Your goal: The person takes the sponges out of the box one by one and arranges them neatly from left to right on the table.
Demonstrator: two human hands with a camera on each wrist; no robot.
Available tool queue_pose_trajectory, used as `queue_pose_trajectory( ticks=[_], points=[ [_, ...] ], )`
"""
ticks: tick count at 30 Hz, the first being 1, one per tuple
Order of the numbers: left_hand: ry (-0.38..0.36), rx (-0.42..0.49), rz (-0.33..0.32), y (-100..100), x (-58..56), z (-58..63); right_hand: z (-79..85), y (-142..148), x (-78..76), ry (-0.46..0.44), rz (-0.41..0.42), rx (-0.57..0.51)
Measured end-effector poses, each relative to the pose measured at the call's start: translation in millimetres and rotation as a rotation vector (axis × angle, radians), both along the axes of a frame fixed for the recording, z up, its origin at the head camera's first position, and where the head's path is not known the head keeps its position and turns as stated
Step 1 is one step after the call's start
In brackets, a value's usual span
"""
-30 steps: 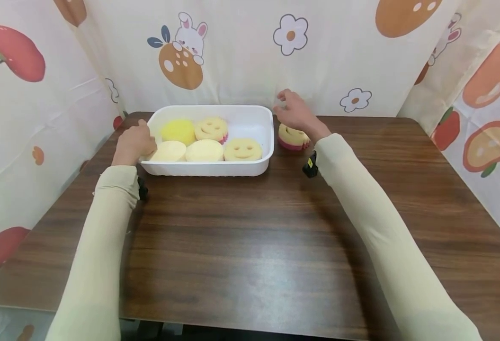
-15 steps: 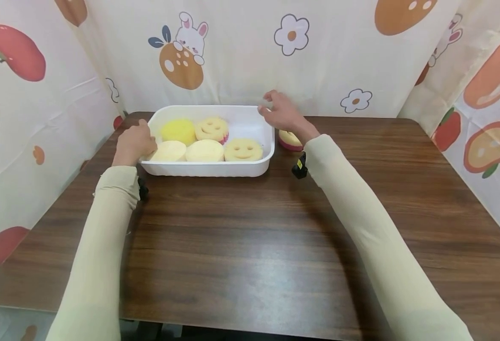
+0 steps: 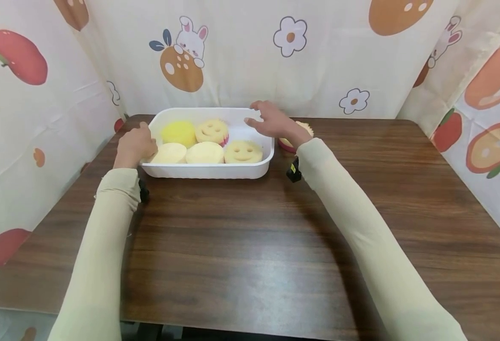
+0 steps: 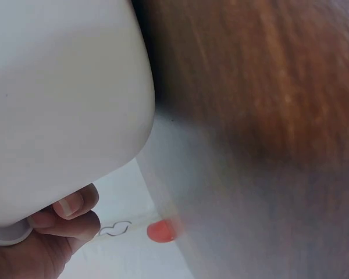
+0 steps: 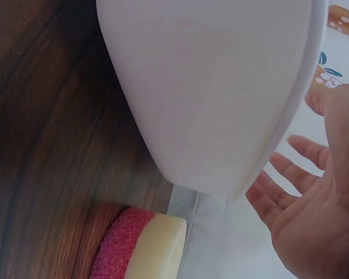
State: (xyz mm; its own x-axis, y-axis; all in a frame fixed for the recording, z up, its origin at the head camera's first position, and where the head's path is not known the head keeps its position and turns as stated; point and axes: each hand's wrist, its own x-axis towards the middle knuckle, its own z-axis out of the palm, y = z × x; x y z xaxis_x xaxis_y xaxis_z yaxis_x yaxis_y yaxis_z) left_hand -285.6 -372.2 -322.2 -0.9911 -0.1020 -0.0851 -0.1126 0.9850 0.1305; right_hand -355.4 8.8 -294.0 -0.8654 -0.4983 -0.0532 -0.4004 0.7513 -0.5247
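Note:
A white plastic tray (image 3: pixel 204 171) stands at the back of the table with several round sponges in it. Among them are a yellow one (image 3: pixel 178 133), two plain cream ones and two smiley-face sponges (image 3: pixel 243 151). My left hand (image 3: pixel 135 144) grips the tray's left end, the fingers curled round its rim in the left wrist view. Over the right end, my right hand (image 3: pixel 271 121) reaches above the rim with thumb and fingers spread and nothing between them. A cream sponge with a pink scrubbing side (image 5: pixel 142 247) lies on the table beside the tray, partly hidden by the right forearm in the head view.
The dark wood table (image 3: pixel 216 246) runs up to a printed curtain (image 3: pixel 241 57) behind the tray. More printed cloth hangs along the left and right sides. The table's near edge lies between the two sleeved forearms.
My right hand has moved left, from beside the tray to over its right rim. The left hand has kept its grip on the left end, and the tray has stayed in place.

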Motion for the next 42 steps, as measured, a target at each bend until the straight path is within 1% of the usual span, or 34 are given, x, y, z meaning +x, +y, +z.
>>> queue_pose_trajectory(
  ticks=[10,16,21,24,31,34,39,42],
  points=[
    [0.019,-0.005,0.003,4.6,5.6,-3.6,-6.1,-8.7,5.1,0.008,0.099,0.061],
    [0.035,-0.028,-0.004,5.8,4.3,-6.1,-8.7,-11.3,6.9,-0.027,0.164,0.089],
    [0.007,-0.031,0.010,5.9,2.9,-7.0,-12.0,-14.6,8.0,-0.057,0.218,0.103],
    [-0.005,-0.034,0.016,7.1,2.7,-6.6,-14.9,-16.1,8.0,-0.054,0.242,0.117],
    [0.020,-0.052,-0.006,6.6,-0.9,-5.6,-18.4,-16.6,6.8,-0.065,0.248,0.132],
    [0.029,-0.060,-0.005,5.8,-1.9,-4.0,-18.7,-17.3,6.3,-0.051,0.258,0.145],
    [0.008,-0.079,0.006,4.9,-2.4,-1.2,-19.6,-19.9,7.2,-0.032,0.284,0.168],
    [-0.002,-0.086,0.007,4.6,-2.5,0.3,-21.1,-20.7,6.7,-0.024,0.284,0.181]
  ],
)
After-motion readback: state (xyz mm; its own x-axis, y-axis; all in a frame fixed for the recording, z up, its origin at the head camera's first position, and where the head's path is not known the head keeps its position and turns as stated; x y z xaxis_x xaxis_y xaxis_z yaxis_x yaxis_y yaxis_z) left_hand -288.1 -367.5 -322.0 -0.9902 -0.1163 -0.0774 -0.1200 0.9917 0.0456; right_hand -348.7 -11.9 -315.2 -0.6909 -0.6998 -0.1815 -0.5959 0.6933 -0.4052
